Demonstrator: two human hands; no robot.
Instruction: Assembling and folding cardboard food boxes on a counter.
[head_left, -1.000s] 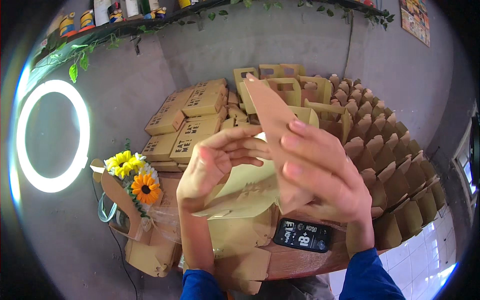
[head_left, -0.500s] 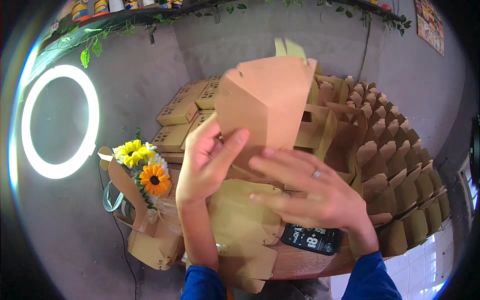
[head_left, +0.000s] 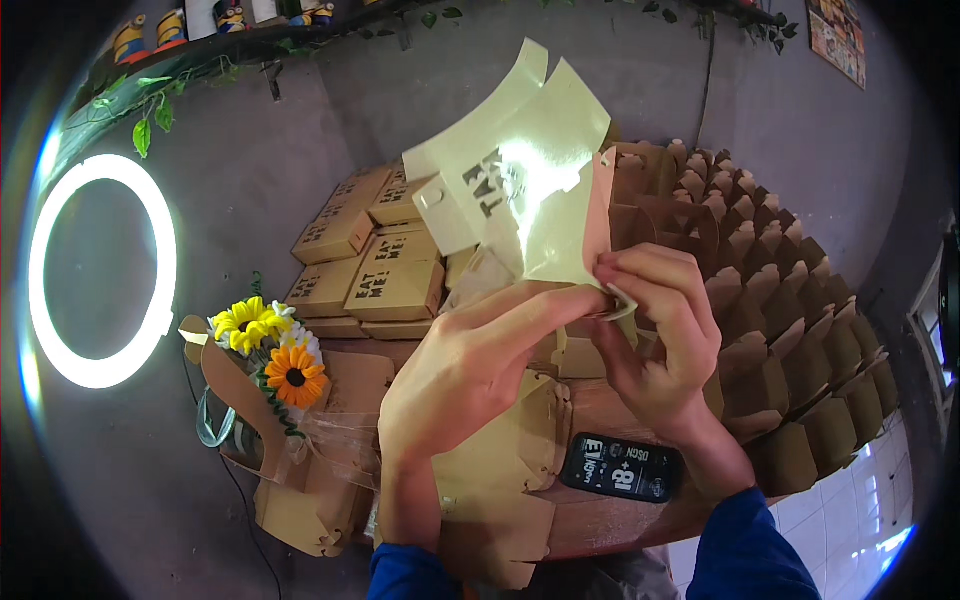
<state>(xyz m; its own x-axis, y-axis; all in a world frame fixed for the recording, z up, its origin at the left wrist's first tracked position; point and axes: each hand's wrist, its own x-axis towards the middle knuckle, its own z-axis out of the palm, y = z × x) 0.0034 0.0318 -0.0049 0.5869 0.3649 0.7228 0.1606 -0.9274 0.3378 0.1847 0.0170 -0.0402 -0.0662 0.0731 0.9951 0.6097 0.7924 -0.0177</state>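
A partly folded cardboard box [head_left: 570, 120] is held up in front of me, its glossy pale inner face catching a bright glare. Dark printed lettering shows on it, and its flaps fan out at the upper left. My left hand [head_left: 455, 375] reaches across the lower part of the box, fingers closed at its near corner. My right hand [head_left: 665, 320] pinches the same corner from the right, thumb below and fingers above. Where the fingertips meet, the folded tab is mostly hidden. Beneath my hands lie flat cardboard blanks [head_left: 490, 510] at the table's near edge.
Closed printed boxes [head_left: 335, 235] are piled at the back left. Many open boxes [head_left: 790, 370] stand nested in rows on the right. A dark phone-shaped item [head_left: 620, 468] lies on the wooden table [head_left: 590, 525]. Artificial flowers [head_left: 295, 376] and a lit ring light [head_left: 42, 270] are at left.
The box has turned, from its plain brown outside to its glossy inside with flaps spread at the upper left. My right hand has moved up from below the box to pinch its corner beside the left.
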